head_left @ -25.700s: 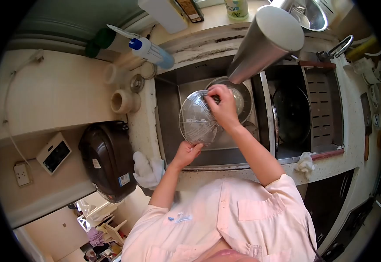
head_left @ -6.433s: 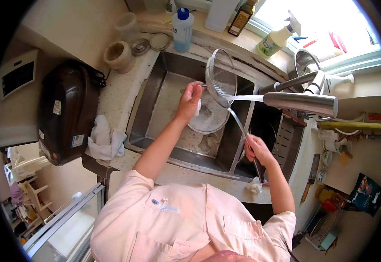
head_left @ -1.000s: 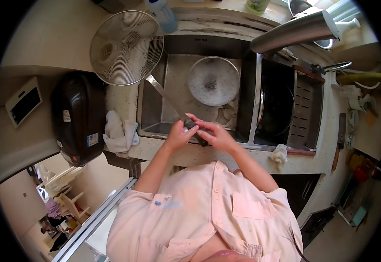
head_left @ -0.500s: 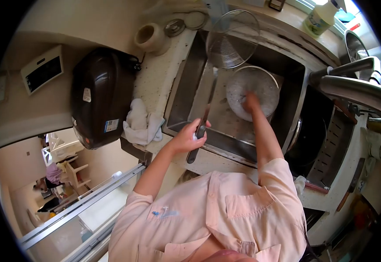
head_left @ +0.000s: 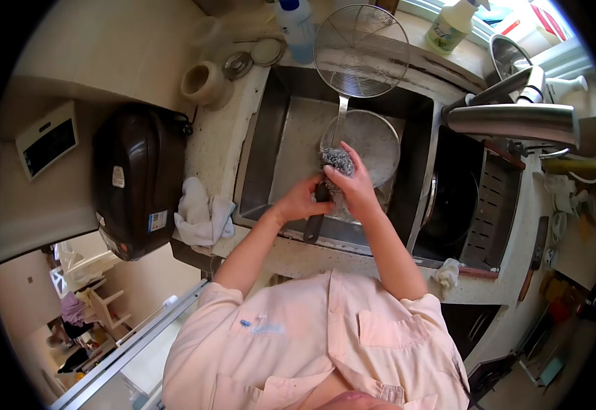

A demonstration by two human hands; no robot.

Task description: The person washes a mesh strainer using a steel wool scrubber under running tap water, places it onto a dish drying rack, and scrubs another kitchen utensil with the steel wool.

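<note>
A round wire strainer [head_left: 361,51] with a long handle extends over the steel sink [head_left: 257,147], its mesh at the far edge. My left hand [head_left: 303,199] is closed round the handle near its dark grip [head_left: 314,227]. In my right hand [head_left: 354,183] is a silver steel-wool scourer [head_left: 337,160], pressed against the handle just above my left hand. Beneath the strainer, a round bowl [head_left: 378,147] with whitish, cloudy contents sits in the sink.
Left of the sink are a white cloth [head_left: 202,213], a dark brown appliance [head_left: 137,181] and a beige pot [head_left: 206,83]. A faucet [head_left: 510,117] and a dark pan [head_left: 452,205] are on the right. Bottles stand at the back.
My right hand has come up out of the bowl with the scourer and moved to the strainer's handle. The view has shifted, and the strainer's mesh now appears more face-on.
</note>
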